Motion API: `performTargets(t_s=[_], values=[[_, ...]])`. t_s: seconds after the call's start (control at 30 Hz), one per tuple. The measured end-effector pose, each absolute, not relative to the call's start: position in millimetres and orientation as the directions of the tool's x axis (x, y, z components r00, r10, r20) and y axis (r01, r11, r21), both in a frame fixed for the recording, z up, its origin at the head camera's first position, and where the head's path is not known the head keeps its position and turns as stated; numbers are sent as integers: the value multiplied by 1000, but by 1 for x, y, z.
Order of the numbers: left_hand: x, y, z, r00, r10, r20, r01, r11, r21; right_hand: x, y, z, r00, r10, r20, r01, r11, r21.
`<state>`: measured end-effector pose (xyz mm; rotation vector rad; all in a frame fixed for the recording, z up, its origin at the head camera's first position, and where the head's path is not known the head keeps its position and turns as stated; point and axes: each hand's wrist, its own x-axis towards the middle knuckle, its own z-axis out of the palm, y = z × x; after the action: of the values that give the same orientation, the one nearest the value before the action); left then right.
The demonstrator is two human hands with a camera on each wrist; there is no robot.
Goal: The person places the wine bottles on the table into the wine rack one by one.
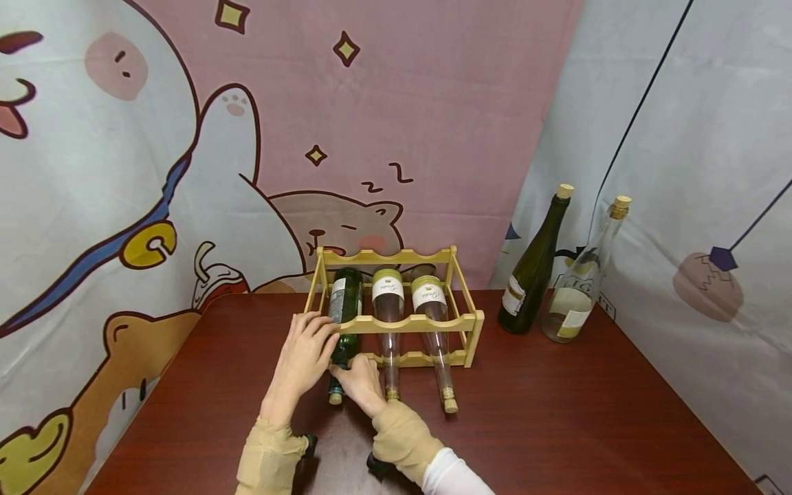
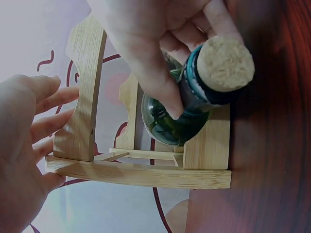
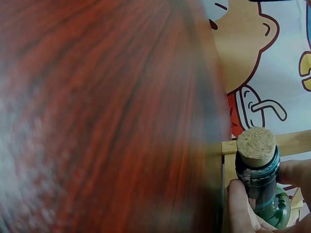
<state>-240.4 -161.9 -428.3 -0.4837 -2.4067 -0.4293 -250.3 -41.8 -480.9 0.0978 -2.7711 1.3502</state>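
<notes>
A light wooden wine rack stands on the table. Its front left corner is held by my left hand, whose fingers reach over the upper front rail; in the left wrist view those fingers lie around the rail. A dark green wine bottle lies in the leftmost place, its corked neck sticking out at the front. My right hand grips that neck; the cork shows above its thumb and fingers. Two clear bottles with white labels, one in the middle and one at the right, lie beside it.
Right of the rack, a dark green corked bottle and a clear corked bottle stand upright. The reddish-brown table extends around the rack. A cartoon-printed cloth hangs behind.
</notes>
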Motion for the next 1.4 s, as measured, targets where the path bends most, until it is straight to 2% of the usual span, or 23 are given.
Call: performTargets(t_s=[0.23,0.5,0.77,0.93,1.4], values=[[-240,-162,-429,-726,238,645,446,877,178,-251,-41,-483,-998,-30,51,-59,582,-811],[-241,-163,-428,-721,231,653,447,875,184,-251,-36,-481,-990,-111,-83,36,373,-927],[-241,-163,-428,-729,230,645,440,879,184,-249,-36,-483,-973,-139,-182,147,233,-961],[-241,-163,-428,-730,232,642,441,878,184,-249,-36,-483,-976,-134,-173,136,252,-958],[-241,-163,-428,-725,235,648,447,876,183,-251,-38,-480,-992,-89,-95,50,415,-909]])
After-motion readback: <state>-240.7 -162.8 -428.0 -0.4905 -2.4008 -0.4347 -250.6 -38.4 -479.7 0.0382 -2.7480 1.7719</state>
